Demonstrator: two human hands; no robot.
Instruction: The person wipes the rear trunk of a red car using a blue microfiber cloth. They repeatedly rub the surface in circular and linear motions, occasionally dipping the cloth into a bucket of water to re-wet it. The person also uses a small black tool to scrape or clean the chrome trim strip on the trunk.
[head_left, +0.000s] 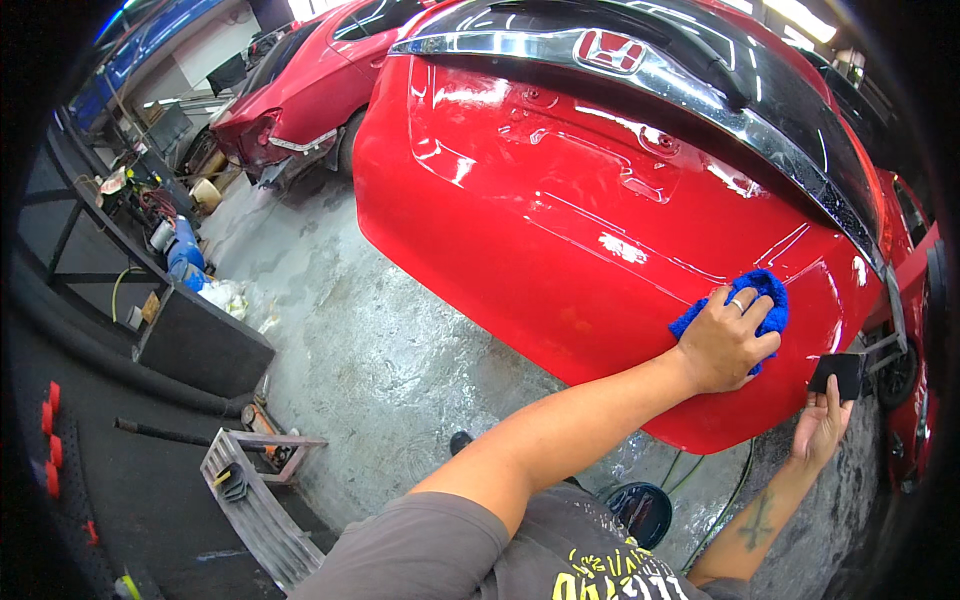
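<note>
My left hand (728,340), with a ring on one finger, presses a blue microfiber cloth (768,291) onto a glossy red car tailgate (520,270). The fingers curl over the cloth near the panel's lower right part. Beside the panel's right edge, my right hand (822,425) grips a small black square sheet (838,376) that looks like sandpaper. Its thumb lies on the near face, while the other fingers are partly hidden behind. A chrome trim strip (680,95) with an emblem (609,51) runs across the tailgate, below dark glass.
Behind, to the left, stands a red car (300,85) with its rear bumper off. A dark bucket (640,512) sits on the wet floor (400,350) near me, beside a hose. At lower left are a worn step stool (262,515) and a black box (205,335).
</note>
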